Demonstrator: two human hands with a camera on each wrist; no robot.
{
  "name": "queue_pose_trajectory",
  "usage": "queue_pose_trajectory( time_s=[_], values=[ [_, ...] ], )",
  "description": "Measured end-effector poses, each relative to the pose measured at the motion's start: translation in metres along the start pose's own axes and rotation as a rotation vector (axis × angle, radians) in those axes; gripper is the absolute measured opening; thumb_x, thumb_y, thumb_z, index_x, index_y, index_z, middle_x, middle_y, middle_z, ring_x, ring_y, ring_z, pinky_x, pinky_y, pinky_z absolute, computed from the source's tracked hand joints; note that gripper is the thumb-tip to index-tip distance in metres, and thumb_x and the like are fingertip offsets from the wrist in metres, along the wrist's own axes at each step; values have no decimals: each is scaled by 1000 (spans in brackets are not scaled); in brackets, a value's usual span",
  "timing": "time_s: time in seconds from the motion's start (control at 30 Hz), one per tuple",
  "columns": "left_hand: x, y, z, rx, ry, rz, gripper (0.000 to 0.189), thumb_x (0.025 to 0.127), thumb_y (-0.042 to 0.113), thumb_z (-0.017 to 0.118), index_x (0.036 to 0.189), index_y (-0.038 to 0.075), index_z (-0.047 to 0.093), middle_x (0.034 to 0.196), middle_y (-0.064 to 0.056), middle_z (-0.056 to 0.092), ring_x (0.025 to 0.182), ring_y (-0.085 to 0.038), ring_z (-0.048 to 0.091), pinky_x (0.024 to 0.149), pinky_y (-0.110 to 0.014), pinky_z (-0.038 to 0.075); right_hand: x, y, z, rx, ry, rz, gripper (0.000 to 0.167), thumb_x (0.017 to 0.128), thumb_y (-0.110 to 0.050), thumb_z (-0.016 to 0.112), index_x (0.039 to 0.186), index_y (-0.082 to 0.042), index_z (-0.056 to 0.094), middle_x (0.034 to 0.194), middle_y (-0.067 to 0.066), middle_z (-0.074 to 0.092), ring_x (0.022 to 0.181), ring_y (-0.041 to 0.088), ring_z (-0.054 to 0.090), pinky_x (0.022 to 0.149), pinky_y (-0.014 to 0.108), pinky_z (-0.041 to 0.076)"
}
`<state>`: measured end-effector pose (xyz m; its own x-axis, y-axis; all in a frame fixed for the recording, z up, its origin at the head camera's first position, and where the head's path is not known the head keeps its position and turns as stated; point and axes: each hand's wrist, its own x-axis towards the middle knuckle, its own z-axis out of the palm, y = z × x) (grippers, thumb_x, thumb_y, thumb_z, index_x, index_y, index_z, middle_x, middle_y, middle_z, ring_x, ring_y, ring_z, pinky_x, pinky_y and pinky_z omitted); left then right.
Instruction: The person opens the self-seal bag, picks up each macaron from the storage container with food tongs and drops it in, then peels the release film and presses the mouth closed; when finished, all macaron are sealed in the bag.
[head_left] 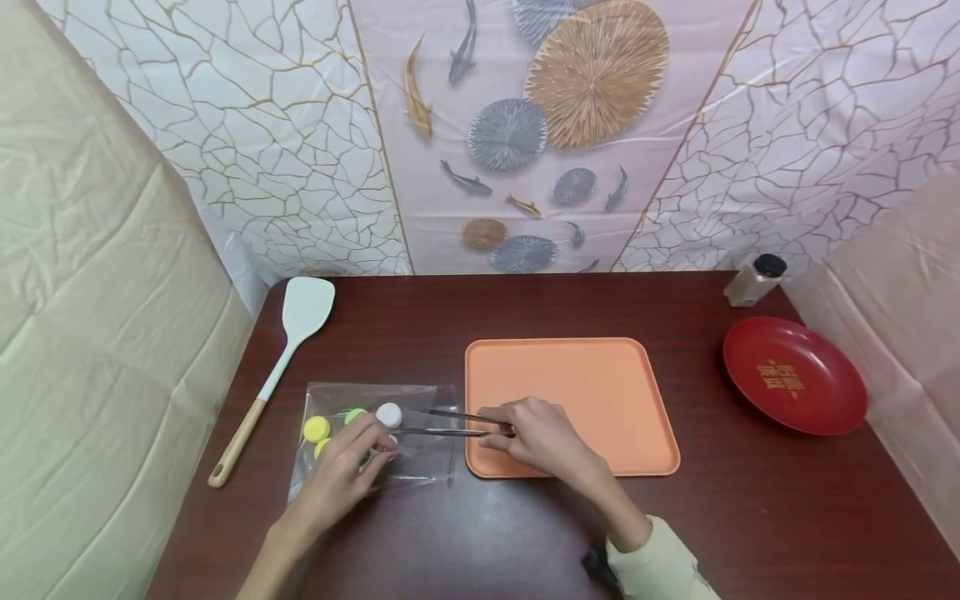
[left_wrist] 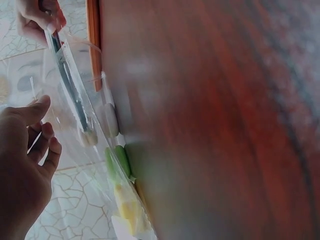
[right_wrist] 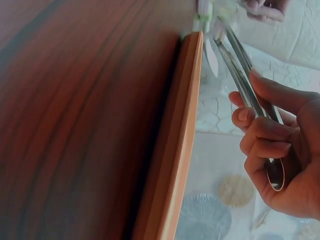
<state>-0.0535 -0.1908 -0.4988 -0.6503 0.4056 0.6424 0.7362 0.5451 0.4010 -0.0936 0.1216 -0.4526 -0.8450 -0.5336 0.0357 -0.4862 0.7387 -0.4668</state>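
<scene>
A clear plastic bag (head_left: 420, 467) lies on the table with small round yellow (head_left: 317, 429), green (head_left: 355, 414) and white pieces (head_left: 388, 415) in it. My left hand (head_left: 341, 475) is over the bag, thumb and fingertips pinching its clear film near the opening. Metal tongs (right_wrist: 242, 75) are in my right hand (head_left: 536, 433), which grips them near their joined end. Their arms reach left into the bag, and in the left wrist view a pale round piece (left_wrist: 88, 138) sits at their tips. My right hand is over the left part of an orange tray (head_left: 600, 392).
A white spatula (head_left: 306, 308) with a wooden handle lies left of the bag. On the right are a red plate (head_left: 817, 375) with gold lettering and a black-capped jar (head_left: 753, 282). Patterned cloth hangs behind the table (head_left: 517, 542), plain padded cloth along both sides.
</scene>
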Motion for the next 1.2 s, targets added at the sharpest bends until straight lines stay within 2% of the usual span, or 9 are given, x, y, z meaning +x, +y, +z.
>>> queue_pose_trajectory(
  time_s=[0.2, 0.47, 0.67, 0.77, 0.87, 0.97, 1.1, 1.13, 1.2],
  values=[
    [0, 0, -1, 5, 14, 6, 40, 74, -13, 92, 93, 11, 67, 96, 2, 66, 84, -12, 64, 76, -20, 54, 8, -7, 9, -9, 8, -12, 30, 93, -28, 89, 122, -19, 84, 67, -14, 58, 63, 1, 47, 53, 25, 38],
    [-1, -1, -1, 15, 16, 12, 39, 73, -13, 91, 92, 11, 67, 96, 2, 66, 85, -13, 65, 78, -22, 54, 9, -5, 19, -22, 19, 8, 34, 93, -29, 90, 125, -19, 84, 70, -12, 66, 65, 3, 54, 53, 28, 43],
    [0, -1, -1, 13, 9, -2, 40, 72, -15, 91, 92, 10, 67, 96, 2, 66, 86, -13, 65, 80, -22, 55, -3, 1, 8, 47, -19, 41, 34, 94, -30, 89, 125, -19, 83, 67, -13, 55, 63, 2, 45, 54, 24, 36],
    [-1, 0, 0, -4, 2, -5, 39, 73, -15, 90, 92, 10, 68, 97, 2, 66, 87, -13, 65, 80, -21, 55, -20, 9, -5, 34, -7, 34, 33, 93, -31, 89, 124, -20, 82, 68, -16, 52, 64, 0, 45, 55, 24, 37],
    [-1, 0, 2, -17, -4, -6, 37, 75, -14, 90, 92, 10, 68, 98, 1, 66, 88, -13, 65, 80, -20, 55, -45, 21, -19, -4, 22, 11, 31, 92, -31, 89, 122, -23, 82, 71, -21, 52, 66, -3, 45, 57, 23, 39],
    [-1, 0, 3, -17, -1, -5, 38, 75, -14, 90, 93, 11, 68, 98, 2, 66, 87, -13, 64, 80, -20, 54, -72, 36, -31, 7, 64, 10, 31, 92, -29, 90, 121, -25, 81, 74, -26, 51, 68, -6, 46, 59, 21, 39],
    [0, 0, 3, -8, 3, -9, 39, 73, -15, 91, 92, 11, 69, 97, 2, 65, 86, -12, 63, 79, -20, 54, -107, 62, -44, 44, 190, 102, 34, 90, -24, 92, 121, -18, 81, 77, -24, 55, 69, -6, 47, 59, 23, 39],
    [1, 0, 3, -3, -1, -13, 40, 73, -15, 91, 92, 11, 69, 97, 2, 65, 86, -12, 62, 79, -20, 53, -116, 70, -48, 41, 231, 150, 34, 90, -23, 92, 121, -16, 81, 76, -19, 55, 68, -3, 48, 58, 24, 39],
    [2, 0, 3, 10, -14, -20, 40, 72, -15, 91, 92, 11, 68, 96, 2, 64, 86, -12, 61, 79, -19, 53, -132, 87, -54, 8, 314, 252, 38, 90, -22, 92, 124, -9, 80, 79, -7, 67, 70, 7, 59, 58, 32, 47]
  ],
)
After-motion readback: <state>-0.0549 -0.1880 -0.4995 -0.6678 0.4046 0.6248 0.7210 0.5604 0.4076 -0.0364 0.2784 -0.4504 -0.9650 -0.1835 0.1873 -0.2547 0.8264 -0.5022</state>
